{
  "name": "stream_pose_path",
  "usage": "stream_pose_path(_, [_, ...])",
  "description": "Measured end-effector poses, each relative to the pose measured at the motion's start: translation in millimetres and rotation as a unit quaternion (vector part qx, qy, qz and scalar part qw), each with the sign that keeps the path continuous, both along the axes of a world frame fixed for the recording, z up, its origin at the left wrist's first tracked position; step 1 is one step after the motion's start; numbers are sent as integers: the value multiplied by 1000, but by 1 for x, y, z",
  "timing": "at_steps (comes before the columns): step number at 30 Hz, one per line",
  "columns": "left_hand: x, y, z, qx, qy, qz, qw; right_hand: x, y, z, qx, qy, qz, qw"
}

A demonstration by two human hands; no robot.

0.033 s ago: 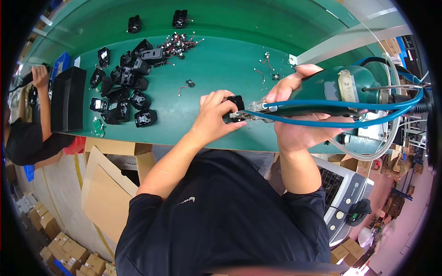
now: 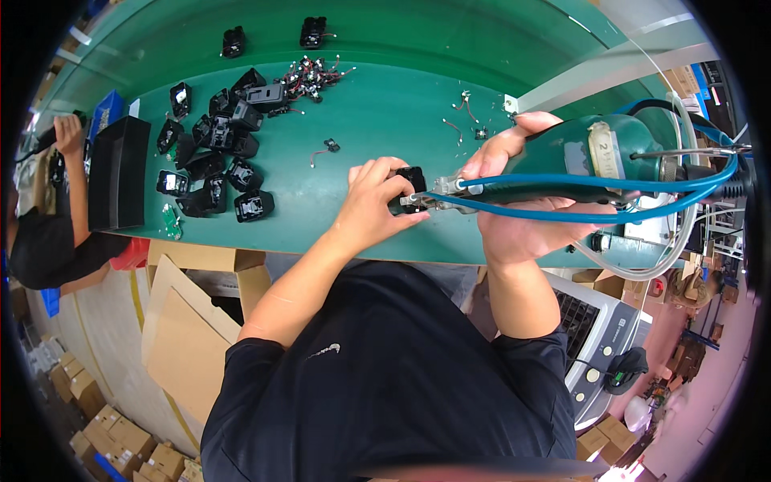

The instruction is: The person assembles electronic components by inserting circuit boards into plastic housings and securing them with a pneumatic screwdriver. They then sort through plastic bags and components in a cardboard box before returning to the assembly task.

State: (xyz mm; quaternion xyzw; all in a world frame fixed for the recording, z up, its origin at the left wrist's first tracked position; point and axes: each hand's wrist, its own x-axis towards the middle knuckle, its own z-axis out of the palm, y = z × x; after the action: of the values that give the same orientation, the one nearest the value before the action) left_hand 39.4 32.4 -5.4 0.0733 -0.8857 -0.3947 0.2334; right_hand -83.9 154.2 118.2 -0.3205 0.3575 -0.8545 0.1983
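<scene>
My left hand (image 2: 373, 201) pinches a small black plastic housing (image 2: 414, 178) over the near middle of the green bench. My right hand (image 2: 522, 213) is wrapped round a thick green hand-held tool (image 2: 566, 149) with two blue hoses (image 2: 562, 215) running along it. The tool's metal tip (image 2: 424, 201) meets the housing beside my left fingers; whether it sits inside the housing cannot be made out. Farther left lies a cluster of similar black housings (image 2: 221, 132). Near the bench's middle lies a small black part with a wire (image 2: 331, 145).
A heap of wired parts (image 2: 313, 78) lies at the back, with loose wires (image 2: 464, 102) at back right. A black bin (image 2: 119, 177) stands left, by a co-worker's hand (image 2: 69, 134). Below the bench are an open carton (image 2: 201, 255) and a grey machine (image 2: 601, 341). Clear tubing (image 2: 671, 261) hangs right.
</scene>
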Motion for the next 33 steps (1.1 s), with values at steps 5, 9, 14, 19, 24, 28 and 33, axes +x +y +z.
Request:
stream_pose_path(5, [0, 0, 0, 6, -1, -4, 1000, 1, 0, 0, 0, -7, -12, 1000])
stream_pose_path(9, [0, -1, 0, 10, -3, -5, 1000, 5, -2, 4, 44, -7, -36, 998])
stream_pose_path(14, [0, -3, -1, 7, 0, -10, 1000, 9, -3, 1, 39, -17, -46, 998])
stream_pose_path(19, [0, -1, -5, 8, 25, -11, 1000, 4, 1, -9, 22, 4, 27, 999])
stream_pose_path(24, [3, -2, -5, -12, 0, -15, 1000, -12, 0, 30, -39, -22, 95, 994])
stream_pose_path(28, [3, -3, -2, 33, 2, -19, 999, -24, 3, 53, -35, 102, 64, 992])
stream_pose_path(33, [1, -4, 1, 25, -15, -29, 999, -8, -12, 4, -10, 54, 40, 998])
